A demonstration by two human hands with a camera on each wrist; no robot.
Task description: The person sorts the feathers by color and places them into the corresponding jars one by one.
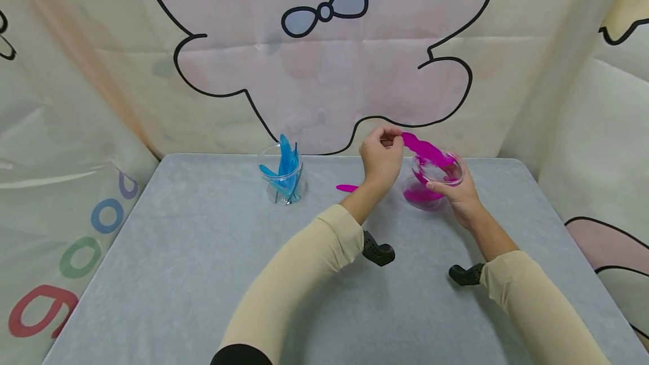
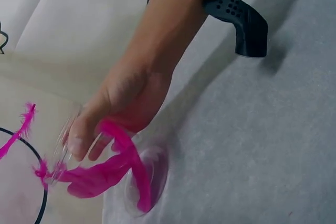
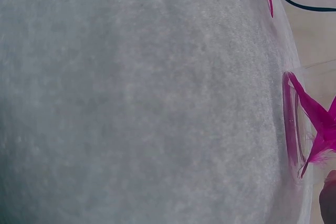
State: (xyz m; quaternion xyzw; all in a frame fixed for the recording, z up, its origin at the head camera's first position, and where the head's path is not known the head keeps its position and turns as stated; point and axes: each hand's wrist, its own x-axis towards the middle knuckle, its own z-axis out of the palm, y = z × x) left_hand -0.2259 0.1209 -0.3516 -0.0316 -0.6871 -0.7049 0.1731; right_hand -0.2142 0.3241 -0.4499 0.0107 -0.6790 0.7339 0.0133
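My left hand (image 1: pixel 382 157) pinches the end of a magenta feather (image 1: pixel 425 148), which slants down to the right over a clear plastic cup (image 1: pixel 425 203). With its thumb on the near side, my right hand (image 1: pixel 460 193) grips this cup, which tilts on the table. More magenta feathers show inside the cup; the left wrist view shows them (image 2: pixel 97 179) below the right hand (image 2: pixel 123 100). The cup's base (image 3: pixel 290 124) appears at the edge of the right wrist view. Behind the left forearm lies a loose magenta feather (image 1: pixel 347 188), partly hidden.
Left of the hands stands a second clear cup (image 1: pixel 276 193) holding several blue feathers (image 1: pixel 287 165). The grey-covered table (image 1: pixel 203 275) meets a printed fabric wall (image 1: pixel 324 72) at its back edge. Black wrist mounts (image 1: pixel 377 251) hang under both sleeves.
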